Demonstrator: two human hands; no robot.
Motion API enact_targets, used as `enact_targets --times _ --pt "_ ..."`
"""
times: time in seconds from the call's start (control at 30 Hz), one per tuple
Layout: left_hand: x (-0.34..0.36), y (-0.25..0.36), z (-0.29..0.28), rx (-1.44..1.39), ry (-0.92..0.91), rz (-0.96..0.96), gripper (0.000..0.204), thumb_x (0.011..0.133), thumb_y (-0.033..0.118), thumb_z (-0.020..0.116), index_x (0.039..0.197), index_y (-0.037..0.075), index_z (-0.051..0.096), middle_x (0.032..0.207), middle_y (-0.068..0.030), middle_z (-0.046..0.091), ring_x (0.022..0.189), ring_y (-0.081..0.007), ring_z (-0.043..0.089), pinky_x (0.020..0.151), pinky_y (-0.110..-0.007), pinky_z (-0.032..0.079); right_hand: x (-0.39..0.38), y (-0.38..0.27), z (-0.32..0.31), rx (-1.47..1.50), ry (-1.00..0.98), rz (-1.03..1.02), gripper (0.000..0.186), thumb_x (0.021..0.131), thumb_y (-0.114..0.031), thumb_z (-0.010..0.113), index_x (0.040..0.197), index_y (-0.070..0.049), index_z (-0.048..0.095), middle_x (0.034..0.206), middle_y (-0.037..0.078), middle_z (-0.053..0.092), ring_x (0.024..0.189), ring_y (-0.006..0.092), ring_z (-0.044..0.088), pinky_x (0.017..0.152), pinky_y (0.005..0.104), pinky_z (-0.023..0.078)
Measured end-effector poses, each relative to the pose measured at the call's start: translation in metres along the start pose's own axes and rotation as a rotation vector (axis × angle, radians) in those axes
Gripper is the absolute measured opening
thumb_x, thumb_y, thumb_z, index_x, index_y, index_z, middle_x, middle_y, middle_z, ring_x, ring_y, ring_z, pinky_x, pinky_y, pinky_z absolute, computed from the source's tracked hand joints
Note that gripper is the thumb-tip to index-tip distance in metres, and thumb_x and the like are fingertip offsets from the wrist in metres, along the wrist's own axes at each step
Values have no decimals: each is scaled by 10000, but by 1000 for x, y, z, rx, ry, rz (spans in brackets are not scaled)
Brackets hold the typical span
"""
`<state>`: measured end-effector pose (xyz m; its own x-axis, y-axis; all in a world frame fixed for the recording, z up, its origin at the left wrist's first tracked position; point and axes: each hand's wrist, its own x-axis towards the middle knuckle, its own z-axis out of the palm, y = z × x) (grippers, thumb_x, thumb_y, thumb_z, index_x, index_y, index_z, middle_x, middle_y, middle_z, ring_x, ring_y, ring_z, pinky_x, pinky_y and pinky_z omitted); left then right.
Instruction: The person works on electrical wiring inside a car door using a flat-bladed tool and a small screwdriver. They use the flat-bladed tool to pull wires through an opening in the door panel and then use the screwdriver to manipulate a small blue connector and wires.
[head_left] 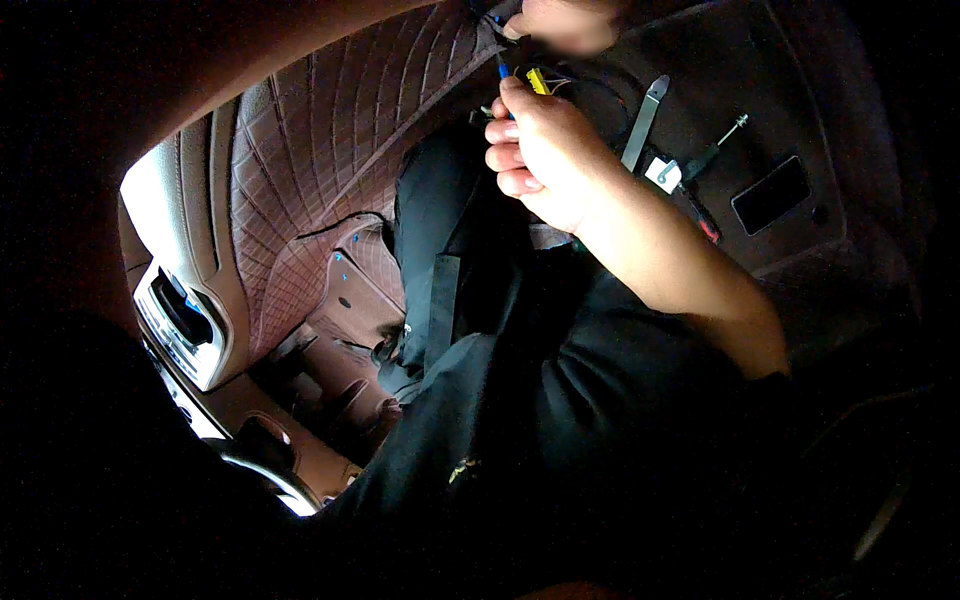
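My right hand (535, 140) reaches up from the right, its fingers closed around a slim blue-handled tool (504, 71) that points toward the top edge. Just beyond it, at the top of the view, is what appears to be my left hand (568, 28). It is blurred and partly cut off, so its grip cannot be made out. A yellow connector (539, 82) with thin wires sits right beside my right thumb. Dark cables curve away from it over the dark mat.
On the dark mat to the right lie a flat grey strip-shaped tool (645, 125), a dark-handled tool with a metal tip (722, 140), a white piece (662, 175), a red-ended handle (709, 232) and a black phone (772, 196). Quilted brown car lining (330, 130) borders the left.
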<state>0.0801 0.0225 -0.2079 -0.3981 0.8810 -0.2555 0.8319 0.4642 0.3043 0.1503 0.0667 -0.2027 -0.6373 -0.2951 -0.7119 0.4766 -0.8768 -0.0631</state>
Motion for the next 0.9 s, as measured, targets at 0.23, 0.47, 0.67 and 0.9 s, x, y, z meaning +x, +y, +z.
enact_targets --times 0.23,0.47,0.67,0.9 --pt "5 -1 -4 65 -40 51 181 792 197 631 959 142 672 889 -61 683 804 -264 662 650 -398 539 0 4 1 8 20 14 254 992 -330 433 830 -134 435 625 -59 355 450 47 286 348 201 197" --pt "14 2 -9 156 -99 131 180 793 198 633 960 142 672 885 -60 684 795 -265 665 644 -400 539 -1 2 0 4 6 23 250 988 -339 442 833 -142 441 628 -64 354 459 46 291 355 203 203" --pt "31 1 -16 294 -205 241 180 794 199 634 960 143 672 881 -60 685 788 -266 667 639 -401 539 -2 8 -9 26 -46 26 257 986 -348 442 829 -144 444 622 -69 351 459 40 284 352 199 198" --pt "79 2 -40 618 -587 467 179 795 200 636 961 143 672 877 -59 687 779 -267 670 632 -402 539 -22 6 -52 -11 -185 217 260 970 -391 464 873 -151 477 605 -83 337 452 27 259 361 187 189"
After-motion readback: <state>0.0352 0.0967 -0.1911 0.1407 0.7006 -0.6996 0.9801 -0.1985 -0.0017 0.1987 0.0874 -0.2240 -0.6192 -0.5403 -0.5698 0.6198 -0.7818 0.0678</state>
